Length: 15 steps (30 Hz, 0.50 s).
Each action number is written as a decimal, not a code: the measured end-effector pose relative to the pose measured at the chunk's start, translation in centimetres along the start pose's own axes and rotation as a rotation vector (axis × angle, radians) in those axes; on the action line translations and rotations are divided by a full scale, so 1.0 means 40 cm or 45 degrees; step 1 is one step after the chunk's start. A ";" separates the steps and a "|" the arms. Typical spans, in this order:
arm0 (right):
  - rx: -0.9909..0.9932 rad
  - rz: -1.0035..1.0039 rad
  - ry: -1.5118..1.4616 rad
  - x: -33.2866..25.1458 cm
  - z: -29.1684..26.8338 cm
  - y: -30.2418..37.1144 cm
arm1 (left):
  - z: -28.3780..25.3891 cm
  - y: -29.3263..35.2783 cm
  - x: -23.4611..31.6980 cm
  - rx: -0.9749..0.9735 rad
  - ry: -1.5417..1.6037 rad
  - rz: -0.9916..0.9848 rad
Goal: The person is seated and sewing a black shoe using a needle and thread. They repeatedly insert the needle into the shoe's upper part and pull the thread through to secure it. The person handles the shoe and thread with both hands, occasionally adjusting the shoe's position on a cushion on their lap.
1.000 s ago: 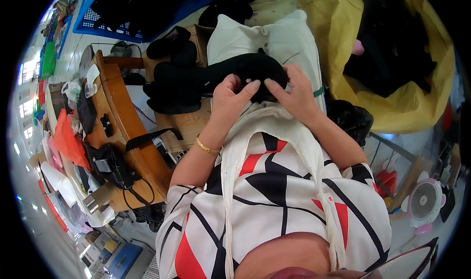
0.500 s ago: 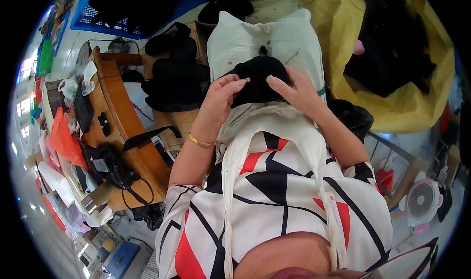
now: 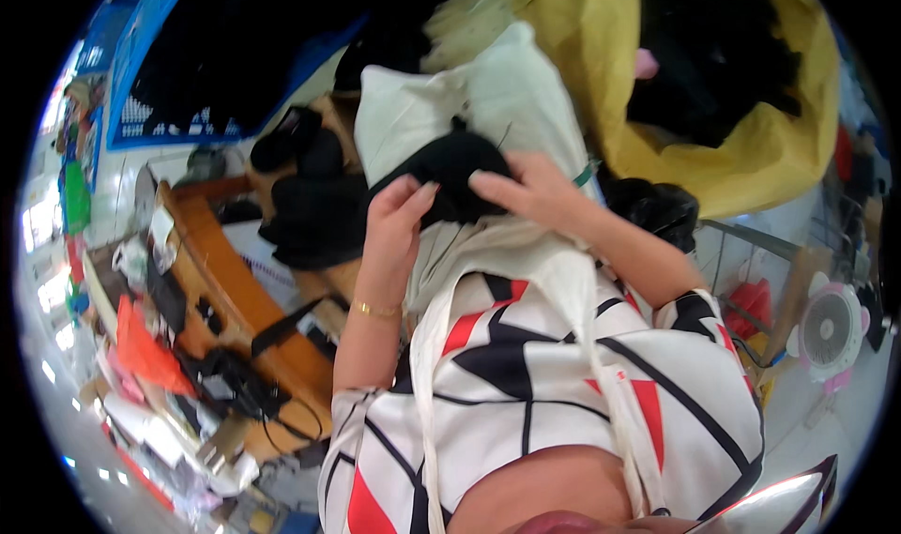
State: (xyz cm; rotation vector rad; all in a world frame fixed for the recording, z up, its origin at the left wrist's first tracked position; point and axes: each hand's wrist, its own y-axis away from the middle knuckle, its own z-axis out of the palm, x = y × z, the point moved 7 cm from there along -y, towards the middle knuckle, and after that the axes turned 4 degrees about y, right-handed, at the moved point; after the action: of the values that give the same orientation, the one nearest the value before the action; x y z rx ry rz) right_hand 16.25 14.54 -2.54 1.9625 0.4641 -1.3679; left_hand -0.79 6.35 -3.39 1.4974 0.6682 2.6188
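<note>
Left hand [image 3: 399,220]: fingers bent, tips pressed into the near left edge of a black garment [image 3: 450,173], thumb under the fabric so far as can be seen; judged a pinch grip, keeping the cloth gathered. A thin gold bracelet [image 3: 375,309] sits at that wrist.

Right hand [image 3: 530,191]: laid flat over the right side of the same garment, fingers extended leftward, pressing rather than gripping. The two hands stand close together but not touching, each covering one side, which holds the bundle compact.

The garment lies bunched at the mouth of a cream cloth bag [image 3: 488,102], which rests on the person's lap and leans away from the body; its long straps [image 3: 427,384] run back over the patterned top, apparently around the neck, so the bag hangs steady.

Left of the bag, more folded black garments [image 3: 314,210] are stacked on the wooden bench [image 3: 235,299], within reach. Beyond the bag, a large yellow sack [image 3: 751,149] holds dark clothing. A small fan [image 3: 831,328] stands at far right.
</note>
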 end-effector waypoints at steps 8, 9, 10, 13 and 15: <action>0.034 -0.231 -0.004 -0.010 0.037 -0.029 | -0.049 0.023 -0.006 0.045 0.251 -0.026; 0.024 -0.243 -0.013 -0.019 0.039 -0.033 | -0.058 0.025 -0.008 0.043 0.263 -0.019; 0.014 -0.255 -0.024 -0.027 0.040 -0.038 | -0.067 0.027 -0.008 0.042 0.272 -0.011; -0.070 -0.220 -0.004 -0.035 0.052 -0.051 | -0.090 0.038 -0.013 0.058 0.289 -0.028; -0.084 -0.250 -0.013 -0.041 0.060 -0.059 | -0.101 0.044 -0.013 0.130 0.282 -0.023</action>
State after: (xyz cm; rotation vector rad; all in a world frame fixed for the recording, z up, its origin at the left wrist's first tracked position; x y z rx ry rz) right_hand 12.50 14.63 -2.32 1.8953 0.7037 -1.4622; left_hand -3.59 3.26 -4.88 1.2267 0.8405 2.8020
